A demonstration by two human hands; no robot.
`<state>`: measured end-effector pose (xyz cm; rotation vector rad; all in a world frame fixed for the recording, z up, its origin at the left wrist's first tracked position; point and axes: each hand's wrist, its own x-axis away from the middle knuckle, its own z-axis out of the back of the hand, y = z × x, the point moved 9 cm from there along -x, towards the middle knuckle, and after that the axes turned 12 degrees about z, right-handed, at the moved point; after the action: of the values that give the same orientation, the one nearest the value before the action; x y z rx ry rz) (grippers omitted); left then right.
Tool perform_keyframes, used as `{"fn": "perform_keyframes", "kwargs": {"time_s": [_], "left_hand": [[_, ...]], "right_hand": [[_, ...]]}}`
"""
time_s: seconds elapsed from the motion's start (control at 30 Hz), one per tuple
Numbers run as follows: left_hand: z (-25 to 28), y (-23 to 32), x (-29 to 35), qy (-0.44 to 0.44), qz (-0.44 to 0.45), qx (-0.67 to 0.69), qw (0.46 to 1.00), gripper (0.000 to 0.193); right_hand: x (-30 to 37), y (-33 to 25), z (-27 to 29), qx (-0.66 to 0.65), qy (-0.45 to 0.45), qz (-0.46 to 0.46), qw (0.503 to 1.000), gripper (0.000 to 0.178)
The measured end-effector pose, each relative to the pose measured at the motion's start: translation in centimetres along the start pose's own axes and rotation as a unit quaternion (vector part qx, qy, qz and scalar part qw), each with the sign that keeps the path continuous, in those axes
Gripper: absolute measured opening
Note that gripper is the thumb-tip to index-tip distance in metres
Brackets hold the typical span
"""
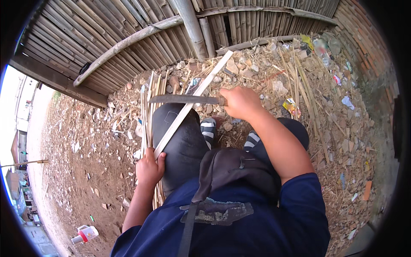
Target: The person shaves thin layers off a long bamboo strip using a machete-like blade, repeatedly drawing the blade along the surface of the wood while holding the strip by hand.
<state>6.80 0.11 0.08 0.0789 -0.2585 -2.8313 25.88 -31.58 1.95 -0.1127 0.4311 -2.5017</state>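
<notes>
On my feed, the left hand [150, 168] is closed around the lower end of a pale flat strip [176, 124], which slants away from it across the dark trouser leg [186, 143]. The right hand [242, 103] grips a long knife [180, 99]; its blade reaches leftward from that hand, crossing the strip well beyond the left one. I'd brace the strip firmly, angle the blade shallowly and leave the left hand out of its path. Thin strips [145, 122] lie bundled beside the left hand. Ahead of both, stony, straw-littered ground [85, 171] meets a slatted wall [257, 28]; brickwork [364, 32] rises rightward.
</notes>
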Motion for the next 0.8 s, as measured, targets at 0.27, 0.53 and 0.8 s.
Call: {"fn": "perform_keyframes", "kwargs": {"time_s": [0.27, 0.53, 0.8], "left_hand": [[1.6, 0.9, -1.2, 0.002, -0.018, -0.051, 0.999, 0.043], [-0.1, 0.1, -0.8, -0.003, -0.014, 0.003, 1.000, 0.046], [2.0, 0.4, -1.7, -0.006, -0.022, -0.049, 0.999, 0.048]], "right_hand": [[-0.2, 7.1, -0.8, -0.057, 0.038, -0.135, 0.988, 0.029], [0.0, 1.3, 0.8, 0.000, 0.003, -0.025, 1.000, 0.024], [1.4, 10.7, 0.9, -0.082, 0.089, -0.191, 0.974, 0.034]]}}
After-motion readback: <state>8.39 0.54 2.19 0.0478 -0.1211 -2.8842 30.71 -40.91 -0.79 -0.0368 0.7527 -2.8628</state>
